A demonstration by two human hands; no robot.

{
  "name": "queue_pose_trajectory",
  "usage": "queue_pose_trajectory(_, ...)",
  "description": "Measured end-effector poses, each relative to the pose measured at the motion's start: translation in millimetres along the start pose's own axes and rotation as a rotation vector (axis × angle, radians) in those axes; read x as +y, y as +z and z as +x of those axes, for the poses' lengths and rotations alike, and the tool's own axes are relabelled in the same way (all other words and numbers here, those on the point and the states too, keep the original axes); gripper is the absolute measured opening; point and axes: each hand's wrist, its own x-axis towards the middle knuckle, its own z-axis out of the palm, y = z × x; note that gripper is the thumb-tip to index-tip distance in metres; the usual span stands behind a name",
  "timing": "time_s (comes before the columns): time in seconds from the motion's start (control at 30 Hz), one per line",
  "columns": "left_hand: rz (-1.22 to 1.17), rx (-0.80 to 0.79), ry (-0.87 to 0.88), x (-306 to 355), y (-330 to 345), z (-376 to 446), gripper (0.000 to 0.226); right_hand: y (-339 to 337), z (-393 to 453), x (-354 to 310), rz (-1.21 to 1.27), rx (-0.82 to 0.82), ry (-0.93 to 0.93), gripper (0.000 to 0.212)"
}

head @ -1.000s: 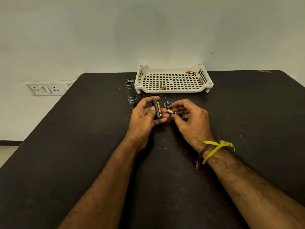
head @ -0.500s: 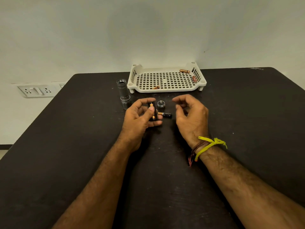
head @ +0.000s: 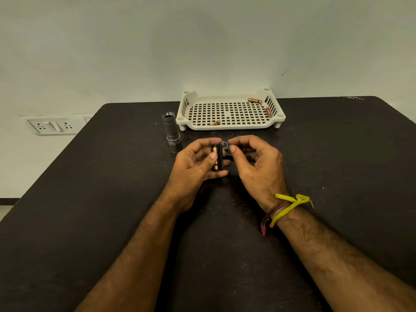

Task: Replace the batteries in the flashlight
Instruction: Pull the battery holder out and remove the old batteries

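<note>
Your left hand [head: 194,162] grips the black battery holder [head: 217,156] upright between thumb and fingers, a copper-coloured battery showing in its slot; holder sits above the dark surface [head: 94,199], centre of view; your right hand [head: 256,162] is just beside it, fingers curled loosely with thumb and forefinger close together near the holder's top; can't tell if it pinches anything; a small dark battery [head: 229,155] peeks out between the two hands, mostly hidden; the round tail cap [head: 224,145] sits just behind the holder, partly covered; flashlight body [head: 171,131] stands on end on the surface, open end up, left of the hands and near the tray's front left corner; white perforated tray [head: 231,126] further back holds three loose batteries [head: 254,100], two at the right rear, one at the front; yellow and red threads [head: 290,204] tied on your right wrist; wall sockets [head: 53,126] far left.
</note>
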Motion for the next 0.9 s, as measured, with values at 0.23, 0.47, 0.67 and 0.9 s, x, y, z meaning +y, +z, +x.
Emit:
queue_pose_trajectory(0.23,-0.026,-0.007,0.007,-0.5,1.0,-0.4,0.035,-0.5,-0.1,3.3,-0.003,-0.080,-0.038,0.011)
queue_pose_trajectory(0.47,-0.002,0.016,0.020,0.9,2.8,-0.7,0.038,0.7,-0.4,6.5,-0.042,-0.128,-0.133,0.012)
queue_pose_trajectory(0.67,-0.064,0.083,0.020,-0.2,-0.1,1.3,0.032,-0.5,-1.0,7.9,0.023,-0.183,-0.085,0.019)
queue_pose_trajectory(0.9,-0.054,0.148,0.016,-1.7,-0.2,2.5,0.029,-6.8,0.3,7.2,-0.066,-0.244,-0.269,0.020)
